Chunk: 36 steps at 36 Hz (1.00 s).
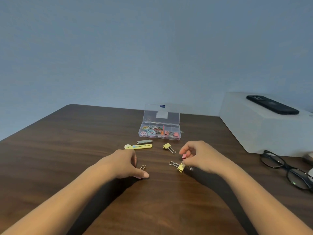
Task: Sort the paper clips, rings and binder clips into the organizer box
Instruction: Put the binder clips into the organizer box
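a head-worn view looked down on a dark wooden table (84, 136). at left, the left hand (125, 164) lay knuckles up, fingers curled down over a half-hidden binder clip (143, 167). only its wire loop showed beside the thumb, so the grip read as a pinch, though the clip's body was covered. just beyond lay a yellow utility knife (138, 146) and a metal nail clipper (144, 141), neither part of the sort. in the middle, farther back, the clear organizer box (169, 138) stood with its lid up, with paper clips, rings and binder clips already in its compartments. a loose yellow binder clip (166, 146) lay near its front. at right, the right hand (198, 156) pinched a pink binder clip (184, 156) in curled fingers, while its fingertips touched a second yellow binder clip (180, 167) on the table. farther right sat a white box (254, 129), a phone (272, 105) and glasses (284, 168). gathering two clips in one hand risked one slipping out, or both dropping into the wrong compartment.
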Each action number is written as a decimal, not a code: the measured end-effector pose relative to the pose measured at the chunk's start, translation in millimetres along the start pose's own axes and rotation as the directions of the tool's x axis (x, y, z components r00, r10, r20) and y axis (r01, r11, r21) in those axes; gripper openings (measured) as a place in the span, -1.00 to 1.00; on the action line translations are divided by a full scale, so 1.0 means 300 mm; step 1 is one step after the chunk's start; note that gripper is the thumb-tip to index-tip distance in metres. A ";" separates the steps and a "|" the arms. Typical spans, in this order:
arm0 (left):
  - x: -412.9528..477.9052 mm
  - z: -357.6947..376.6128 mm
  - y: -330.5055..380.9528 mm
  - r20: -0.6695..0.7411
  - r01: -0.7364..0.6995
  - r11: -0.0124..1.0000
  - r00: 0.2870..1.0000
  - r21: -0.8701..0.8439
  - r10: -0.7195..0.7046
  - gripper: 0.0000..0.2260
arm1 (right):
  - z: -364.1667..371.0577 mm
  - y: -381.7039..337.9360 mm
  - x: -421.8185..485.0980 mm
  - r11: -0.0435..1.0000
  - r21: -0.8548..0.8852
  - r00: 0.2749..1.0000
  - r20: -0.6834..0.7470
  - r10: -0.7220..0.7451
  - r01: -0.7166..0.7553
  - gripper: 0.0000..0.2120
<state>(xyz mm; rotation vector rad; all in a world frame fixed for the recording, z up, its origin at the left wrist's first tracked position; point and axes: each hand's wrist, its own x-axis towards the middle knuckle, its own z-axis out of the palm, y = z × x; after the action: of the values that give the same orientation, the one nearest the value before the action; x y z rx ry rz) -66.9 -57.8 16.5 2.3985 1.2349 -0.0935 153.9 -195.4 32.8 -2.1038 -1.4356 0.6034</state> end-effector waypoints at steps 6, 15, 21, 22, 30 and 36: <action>-0.018 -0.003 0.022 0.008 -0.032 0.999 0.999 -0.026 0.032 -0.56 | 0.021 -0.030 0.005 0.994 0.105 0.999 -0.030 -0.038 0.041 -0.80; -0.016 -0.021 0.015 -0.029 -0.187 0.982 0.982 -0.023 0.187 -0.60 | 0.016 -0.035 0.019 0.985 0.114 0.990 -0.063 -0.126 0.133 -0.74; 0.006 -0.014 0.016 0.020 -0.225 0.974 0.974 0.006 0.225 -0.71 | 0.018 -0.033 0.035 0.978 0.133 0.987 -0.004 -0.160 0.159 -0.79; 0.015 -0.013 0.018 0.018 -0.226 0.974 0.974 0.000 0.225 -0.74 | 0.020 -0.032 0.039 0.977 0.133 0.986 0.000 -0.167 0.166 -0.80; 0.062 -0.039 0.040 -0.078 -0.327 0.945 0.943 -0.024 0.324 -0.83 | 0.016 -0.018 0.087 0.977 0.095 0.981 -0.024 -0.191 0.192 -0.85; 0.143 -0.104 0.090 -0.259 -0.427 0.896 0.885 -0.117 0.388 -0.93 | -0.040 0.004 0.160 0.971 0.074 0.960 -0.184 -0.209 0.226 -0.94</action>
<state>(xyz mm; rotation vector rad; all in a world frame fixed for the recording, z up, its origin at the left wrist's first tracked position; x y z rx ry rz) -24.1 -26.1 43.2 2.5080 0.7572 0.4144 178.4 -152.9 37.9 -1.8442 -1.4824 0.3827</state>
